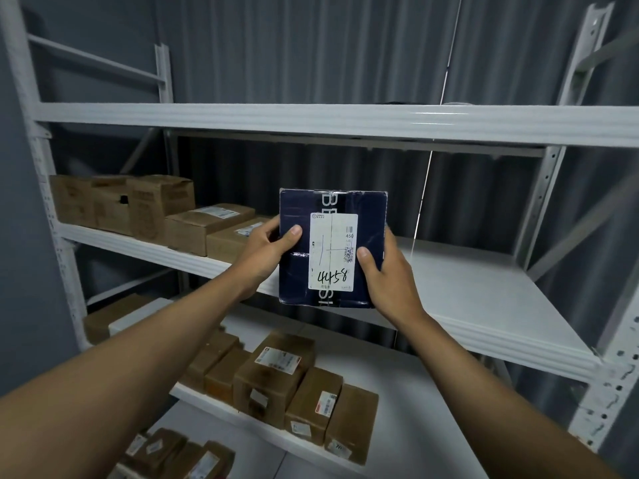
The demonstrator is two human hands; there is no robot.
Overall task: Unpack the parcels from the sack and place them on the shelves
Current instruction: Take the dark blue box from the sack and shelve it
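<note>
Cardboard under dark blue wrap, the navy parcel (332, 248) looks stiff and flat-sided, a box that should keep its shape under a squeeze. Judging by how easily it is held out at arm's reach, it is probably light, though the view cannot settle that. Glossy tape across its face may be a little slick, so the side edges are the sound places to take hold. A white shipping label (332, 252) with handwritten digits covers the middle of the near face.

Both arms reach forward and upward, nearly straight. The left hand (268, 248) clamps the parcel's left edge, thumb laid across the near face and fingers hidden behind. The right hand (387, 274) grips the lower right edge the same way, thumb touching the label's border. The parcel stands upright in the air, in front of the middle shelf (484, 288), above its bare right part and not yet resting on it. Brown cartons (193, 226) line that shelf's left side; more brown parcels (276, 375) lie on the lower shelf (397, 409).
</note>
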